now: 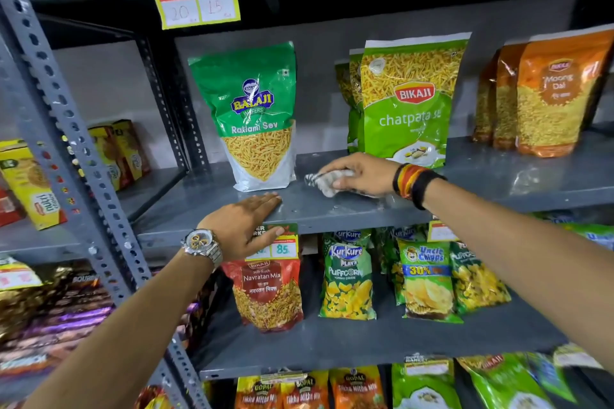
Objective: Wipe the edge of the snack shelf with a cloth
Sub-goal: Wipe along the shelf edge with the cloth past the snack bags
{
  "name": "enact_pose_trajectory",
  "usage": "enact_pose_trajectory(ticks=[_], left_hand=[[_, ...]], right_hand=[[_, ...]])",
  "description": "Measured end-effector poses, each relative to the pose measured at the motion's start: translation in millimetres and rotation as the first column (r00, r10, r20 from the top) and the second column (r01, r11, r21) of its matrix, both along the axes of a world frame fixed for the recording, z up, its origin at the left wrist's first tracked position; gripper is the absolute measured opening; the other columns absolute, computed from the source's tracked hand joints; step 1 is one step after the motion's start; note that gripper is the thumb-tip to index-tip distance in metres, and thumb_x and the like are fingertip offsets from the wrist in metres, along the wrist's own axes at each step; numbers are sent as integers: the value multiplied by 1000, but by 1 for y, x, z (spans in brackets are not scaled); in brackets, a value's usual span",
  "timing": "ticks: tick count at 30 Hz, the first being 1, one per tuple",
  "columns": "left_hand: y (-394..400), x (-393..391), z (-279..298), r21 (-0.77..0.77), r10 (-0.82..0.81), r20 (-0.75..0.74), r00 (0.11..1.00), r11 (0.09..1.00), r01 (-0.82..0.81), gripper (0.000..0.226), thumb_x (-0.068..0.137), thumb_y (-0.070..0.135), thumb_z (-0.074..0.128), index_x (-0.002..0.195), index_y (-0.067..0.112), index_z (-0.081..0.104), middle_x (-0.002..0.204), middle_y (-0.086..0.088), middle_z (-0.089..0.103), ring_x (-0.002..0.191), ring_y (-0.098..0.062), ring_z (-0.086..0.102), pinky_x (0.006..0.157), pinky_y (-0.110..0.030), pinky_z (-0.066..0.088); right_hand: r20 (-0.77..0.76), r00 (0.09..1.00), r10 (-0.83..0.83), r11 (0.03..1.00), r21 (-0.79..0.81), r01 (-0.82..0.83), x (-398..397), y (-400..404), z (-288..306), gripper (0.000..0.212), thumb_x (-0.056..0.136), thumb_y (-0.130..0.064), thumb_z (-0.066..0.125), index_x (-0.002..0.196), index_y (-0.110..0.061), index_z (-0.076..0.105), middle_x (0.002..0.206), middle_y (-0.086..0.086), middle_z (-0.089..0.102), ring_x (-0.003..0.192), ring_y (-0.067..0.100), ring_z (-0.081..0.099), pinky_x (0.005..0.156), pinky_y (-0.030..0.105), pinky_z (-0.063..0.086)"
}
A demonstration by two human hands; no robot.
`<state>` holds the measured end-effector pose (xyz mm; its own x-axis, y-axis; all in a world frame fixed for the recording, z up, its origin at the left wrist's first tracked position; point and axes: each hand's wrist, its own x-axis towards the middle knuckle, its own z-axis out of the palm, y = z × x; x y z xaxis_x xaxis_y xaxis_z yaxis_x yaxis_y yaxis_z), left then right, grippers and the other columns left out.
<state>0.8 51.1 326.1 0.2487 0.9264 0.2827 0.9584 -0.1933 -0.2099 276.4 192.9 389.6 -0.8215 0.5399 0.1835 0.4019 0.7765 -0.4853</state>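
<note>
The grey metal snack shelf (pixel 332 209) runs across the middle of the view, its front edge at about chest height. My right hand (pixel 362 174) presses a crumpled white and dark patterned cloth (pixel 324 181) flat onto the shelf top, between the two green packets. My left hand (pixel 246 226) rests palm down over the shelf's front edge, fingers spread on top and thumb hanging over a price tag (pixel 282 244). A watch sits on the left wrist, bands on the right wrist.
A green Balaji sev packet (pixel 252 116) stands left of the cloth; green Bikaji packets (pixel 403 100) stand just behind my right hand. Orange moong dal packets (pixel 551 93) are at the far right. A perforated upright (pixel 66 129) is at left. Snack packets fill the lower shelves.
</note>
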Motion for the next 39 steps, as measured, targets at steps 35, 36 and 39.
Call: enact_pose_trajectory(ticks=[35, 36, 39], left_hand=[[-6, 8, 1, 10, 2, 68, 998, 1000, -3, 99, 87, 81, 12, 152, 11, 39, 155, -11, 45, 138, -28, 48, 110, -46, 45], [-6, 10, 1, 13, 19, 72, 997, 1000, -20, 97, 88, 79, 15, 153, 12, 38, 156, -11, 44, 138, -28, 47, 110, -45, 44], [-7, 17, 0, 16, 74, 71, 995, 997, -75, 94, 87, 77, 17, 154, 14, 38, 157, -9, 42, 138, -28, 47, 110, -45, 44]], right_hand=[[25, 888, -459, 881, 143, 451, 80, 4, -9, 39, 97, -21, 58, 136, -23, 56, 151, 5, 44, 140, 27, 39, 111, 35, 32], [34, 901, -431, 895, 138, 423, 75, 6, -11, 40, 97, -21, 57, 137, -23, 55, 151, 6, 44, 140, 27, 40, 110, 35, 32], [60, 930, -361, 928, 118, 353, 65, 18, -16, 41, 97, -24, 57, 138, -26, 53, 150, 5, 46, 136, 28, 44, 106, 35, 36]])
